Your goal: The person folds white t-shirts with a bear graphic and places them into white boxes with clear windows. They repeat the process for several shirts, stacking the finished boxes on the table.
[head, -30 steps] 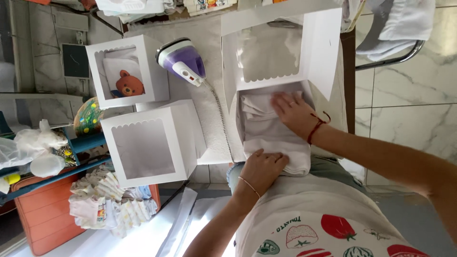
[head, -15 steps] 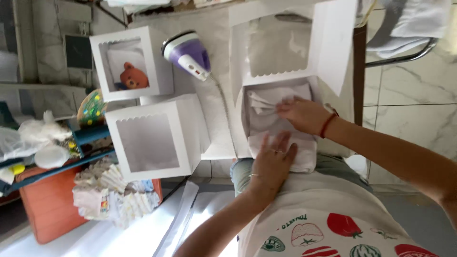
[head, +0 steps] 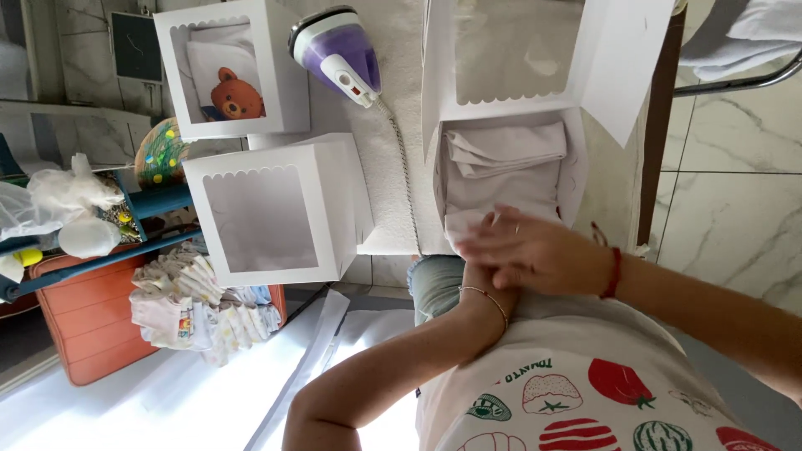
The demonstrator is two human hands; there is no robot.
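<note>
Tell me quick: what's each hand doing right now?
Left hand: mostly hidden under the right; state cannot be told.
Right hand: open, flat, holding nothing, over the folded white cloth.

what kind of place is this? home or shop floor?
Probably a home packing corner, not a factory: a purple steam iron on a padded table, white window gift boxes, folded white cloth in an open box, marble-look floor tiles.

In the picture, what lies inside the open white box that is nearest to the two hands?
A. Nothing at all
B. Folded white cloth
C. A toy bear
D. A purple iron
B. The open white box holds folded white cloth; the purple iron stands outside it on the table, and the bear picture shows through the window of another box further away.
</note>
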